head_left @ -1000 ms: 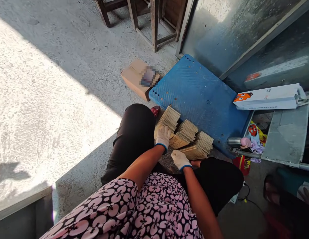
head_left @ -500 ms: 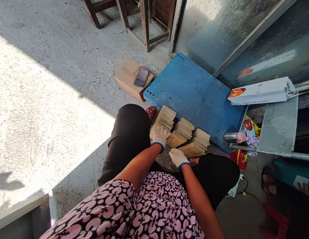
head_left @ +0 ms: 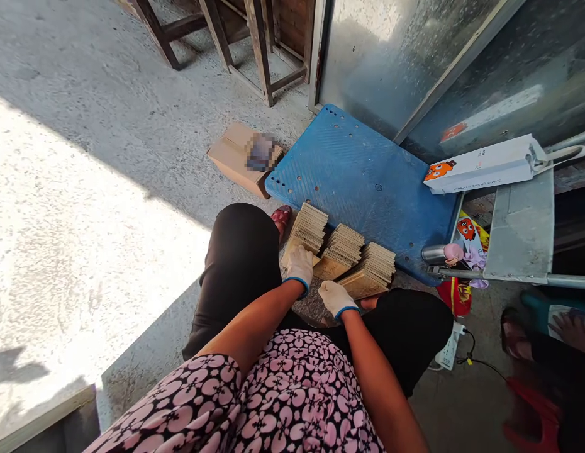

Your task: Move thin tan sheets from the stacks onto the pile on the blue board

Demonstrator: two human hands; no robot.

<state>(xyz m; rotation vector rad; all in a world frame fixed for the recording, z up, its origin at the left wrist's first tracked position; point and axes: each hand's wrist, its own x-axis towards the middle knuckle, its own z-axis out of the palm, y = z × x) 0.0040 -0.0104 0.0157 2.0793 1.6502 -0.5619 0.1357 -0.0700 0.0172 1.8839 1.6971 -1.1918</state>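
Three stacks of thin tan boards stand fanned in a row between my knees: the left stack (head_left: pixel 310 228), the middle stack (head_left: pixel 344 248) and the right stack (head_left: pixel 372 270). My left hand (head_left: pixel 300 264), in a white glove with a blue cuff, is at the near end of the left stack with its fingers curled in. Whether a board is in those fingers is hidden. My right hand (head_left: pixel 334 297), gloved the same way, is closed just left of the right stack's near end. What it holds, if anything, I cannot make out.
Beyond the stacks lies a blue plastic platform (head_left: pixel 349 170), with a cardboard box (head_left: pixel 238 154) at its left corner. A white paper bag (head_left: pixel 481 167) rests on a metal frame (head_left: pixel 523 233) at right, near a metal cup (head_left: pixel 433 254). A power strip (head_left: pixel 448 352) lies by my right knee.
My left hand has drawn back slightly toward me, and its fingers, laid over the left stack before, are now more curled. The right hand has hardly moved. The view has shifted a little.
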